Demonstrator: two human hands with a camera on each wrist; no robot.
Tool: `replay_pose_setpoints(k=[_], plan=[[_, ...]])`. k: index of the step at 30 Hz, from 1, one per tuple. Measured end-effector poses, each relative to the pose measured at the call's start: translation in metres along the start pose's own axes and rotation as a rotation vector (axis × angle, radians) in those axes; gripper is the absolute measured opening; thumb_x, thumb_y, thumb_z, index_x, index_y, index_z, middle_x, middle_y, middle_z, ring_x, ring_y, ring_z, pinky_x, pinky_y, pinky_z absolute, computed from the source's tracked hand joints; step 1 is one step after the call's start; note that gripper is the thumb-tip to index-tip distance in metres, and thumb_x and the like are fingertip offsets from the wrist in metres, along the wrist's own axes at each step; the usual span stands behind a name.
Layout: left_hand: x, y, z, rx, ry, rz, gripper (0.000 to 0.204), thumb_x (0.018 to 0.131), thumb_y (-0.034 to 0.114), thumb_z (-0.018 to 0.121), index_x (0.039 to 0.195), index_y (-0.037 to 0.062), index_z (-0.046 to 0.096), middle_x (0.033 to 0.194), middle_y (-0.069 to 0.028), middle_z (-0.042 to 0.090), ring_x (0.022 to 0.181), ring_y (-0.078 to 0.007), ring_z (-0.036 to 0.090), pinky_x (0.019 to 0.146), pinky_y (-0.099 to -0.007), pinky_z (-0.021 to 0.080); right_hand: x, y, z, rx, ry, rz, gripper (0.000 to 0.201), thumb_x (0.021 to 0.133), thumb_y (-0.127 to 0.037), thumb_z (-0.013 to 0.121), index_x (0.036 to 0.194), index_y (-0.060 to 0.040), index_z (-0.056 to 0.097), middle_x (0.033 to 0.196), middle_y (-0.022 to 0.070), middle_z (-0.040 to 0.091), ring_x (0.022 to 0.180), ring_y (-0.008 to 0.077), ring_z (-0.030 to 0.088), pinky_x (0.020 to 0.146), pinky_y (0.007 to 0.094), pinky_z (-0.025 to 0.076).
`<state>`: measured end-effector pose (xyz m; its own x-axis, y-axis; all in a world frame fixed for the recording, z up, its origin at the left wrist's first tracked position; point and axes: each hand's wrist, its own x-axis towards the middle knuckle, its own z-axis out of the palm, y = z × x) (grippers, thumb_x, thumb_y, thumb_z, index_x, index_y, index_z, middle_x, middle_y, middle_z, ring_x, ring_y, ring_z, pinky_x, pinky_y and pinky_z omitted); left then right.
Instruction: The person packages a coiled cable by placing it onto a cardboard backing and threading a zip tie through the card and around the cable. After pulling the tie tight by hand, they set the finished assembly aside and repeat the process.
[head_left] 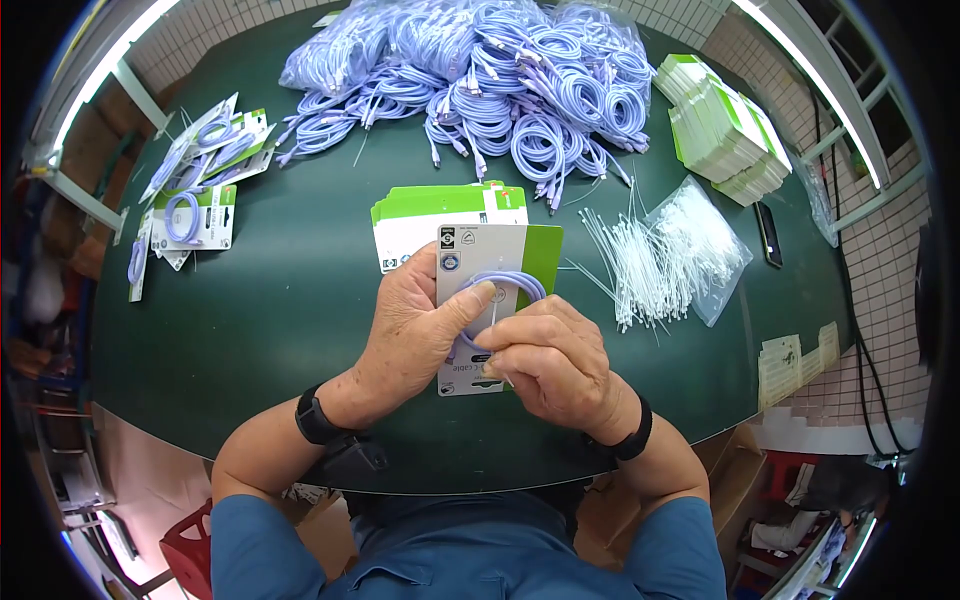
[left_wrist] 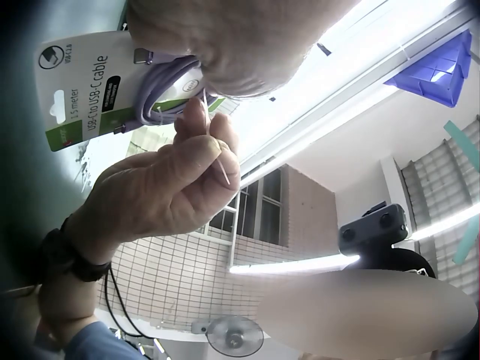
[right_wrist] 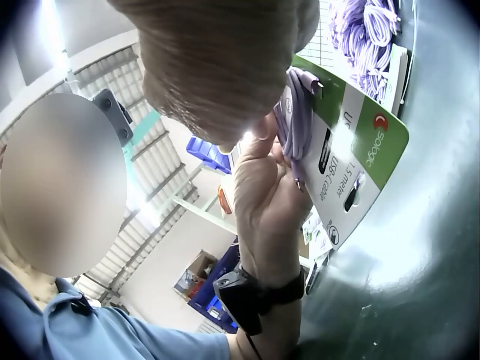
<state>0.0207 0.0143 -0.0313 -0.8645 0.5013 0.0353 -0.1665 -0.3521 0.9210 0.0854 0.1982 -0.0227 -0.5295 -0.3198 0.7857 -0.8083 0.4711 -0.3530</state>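
Note:
A green-and-white card (head_left: 541, 250) with a coiled lilac cable (head_left: 528, 284) on its face is held over the table's middle. My left hand (head_left: 405, 325) grips the card's left side, its thumb pressing on the coil. Beside it my right hand (head_left: 560, 365) pinches the thin white tie (left_wrist: 225, 171) between thumb and fingers, below the coil. In the left wrist view the tie's end sticks out past the right hand's (left_wrist: 169, 184) fingertips. The right wrist view shows the cable (right_wrist: 298, 124) against the card (right_wrist: 382, 154), with the left hand (right_wrist: 266, 202) behind.
Behind the hands lies a stack of cards (head_left: 400, 207). Bundled lilac cables (head_left: 470, 90) pile up at the back. Carded cables (head_left: 215, 215) lie at left. White ties (head_left: 635, 270), a bag (head_left: 715, 255), card stacks (head_left: 725, 130) and a dark phone-like object (head_left: 768, 234) are at right.

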Motion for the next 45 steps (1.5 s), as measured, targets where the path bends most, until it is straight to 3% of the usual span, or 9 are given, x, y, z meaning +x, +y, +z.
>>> replay_pose_setpoints(k=[9,12,17,24,32,45], plan=[[0.000,-0.006,0.005,-0.009,-0.002,0.026,0.038,0.103,0.002,0.065,0.139,-0.0033,0.057,0.127,-0.0118,0.072,0.112,-0.0153,0.070,0.096,-0.0323,0.059,-0.004,0.004,0.003,-0.007,0.039,0.062,0.026,0.084,0.009,0.083,0.099,-0.0032,0.066,0.103,0.0165,0.079,0.078,0.0271,0.073,0.067,0.0347,0.060],[-0.002,-0.008,0.007,0.001,-0.006,0.020,0.038,0.103,0.003,0.065,0.140,-0.0031,0.056,0.127,-0.0117,0.072,0.113,-0.0155,0.070,0.097,-0.0325,0.058,-0.006,0.007,0.003,0.012,0.157,0.155,0.025,0.085,0.010,0.081,0.101,-0.0020,0.067,0.102,0.0170,0.078,0.075,0.0259,0.072,0.065,0.0337,0.059],[-0.005,-0.011,0.010,0.002,-0.047,-0.031,0.039,0.103,0.004,0.067,0.140,-0.0027,0.056,0.127,-0.0114,0.072,0.112,-0.0151,0.069,0.097,-0.0324,0.058,-0.004,0.011,-0.007,-0.026,0.190,0.287,0.024,0.087,0.010,0.080,0.105,-0.0016,0.070,0.101,0.0171,0.078,0.076,0.0256,0.072,0.065,0.0337,0.058],[-0.005,-0.012,0.009,0.048,-0.041,-0.032,0.037,0.104,0.006,0.068,0.138,-0.0029,0.057,0.126,-0.0117,0.072,0.112,-0.0151,0.069,0.097,-0.0322,0.058,-0.001,0.025,-0.007,-0.264,0.103,0.088,0.032,0.081,0.010,0.083,0.110,-0.0011,0.077,0.098,0.0144,0.076,0.080,0.0245,0.069,0.065,0.0323,0.056],[-0.005,-0.013,0.009,0.017,-0.059,-0.046,0.036,0.104,0.006,0.067,0.137,-0.0030,0.058,0.126,-0.0115,0.073,0.112,-0.0150,0.069,0.097,-0.0326,0.058,-0.006,0.018,-0.018,-0.280,0.018,-0.012,0.042,0.070,0.008,0.083,0.110,-0.0039,0.081,0.106,0.0101,0.073,0.084,0.0251,0.071,0.066,0.0332,0.057],[-0.006,-0.011,0.008,0.064,-0.042,0.024,0.033,0.104,0.006,0.067,0.135,-0.0026,0.060,0.125,-0.0106,0.074,0.110,-0.0139,0.069,0.096,-0.0315,0.058,-0.009,0.019,-0.013,-0.267,0.079,-0.014,0.040,0.073,0.009,0.086,0.109,-0.0062,0.080,0.106,0.0104,0.076,0.082,0.0247,0.071,0.066,0.0323,0.058]])
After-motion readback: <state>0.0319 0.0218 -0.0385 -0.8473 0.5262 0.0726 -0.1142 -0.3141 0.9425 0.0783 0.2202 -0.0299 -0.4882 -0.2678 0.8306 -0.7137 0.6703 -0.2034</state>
